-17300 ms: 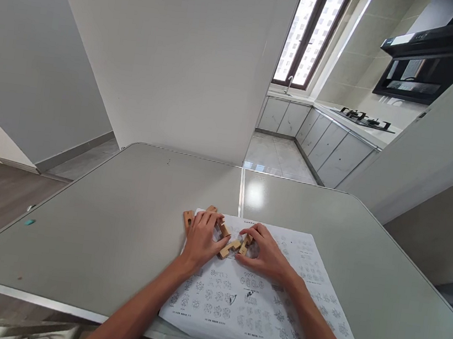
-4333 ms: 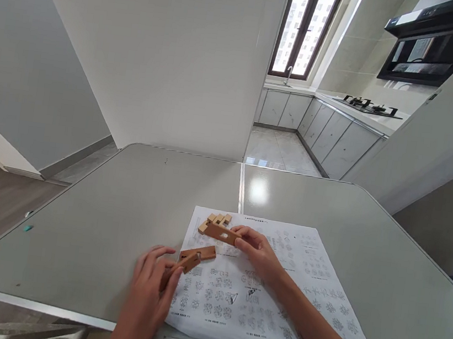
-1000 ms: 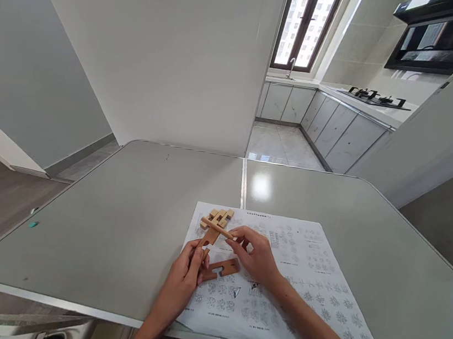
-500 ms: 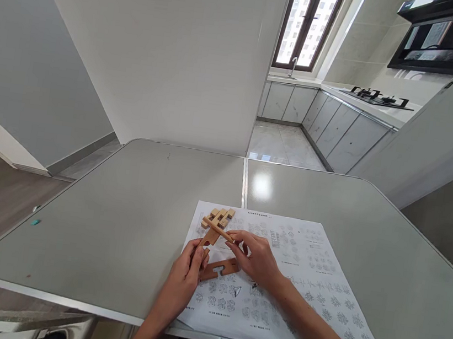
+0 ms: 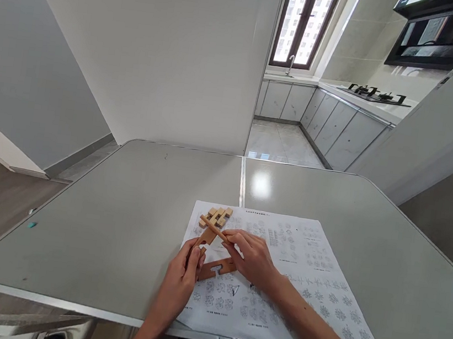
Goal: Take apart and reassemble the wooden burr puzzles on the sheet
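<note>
My left hand (image 5: 181, 275) is closed on the near end of a notched wooden puzzle bar (image 5: 206, 237) that points away from me. My right hand (image 5: 251, 257) pinches a second wooden bar (image 5: 213, 226), laid crosswise over the first. A third notched piece (image 5: 214, 268) lies flat on the printed sheet (image 5: 304, 280) between my hands. More light wooden pieces (image 5: 219, 215) sit in a small cluster at the sheet's far left corner.
The sheet lies on a grey folding table (image 5: 120, 216) with a metal rim and a centre seam. A small teal object (image 5: 31, 225) sits near the table's left edge. Behind stand a white wall and a kitchen with cabinets (image 5: 324, 127).
Over the last second my hands have barely moved; the two crossed bars stay held together. Four seconds ago my hands were apart, each with its own bar.
</note>
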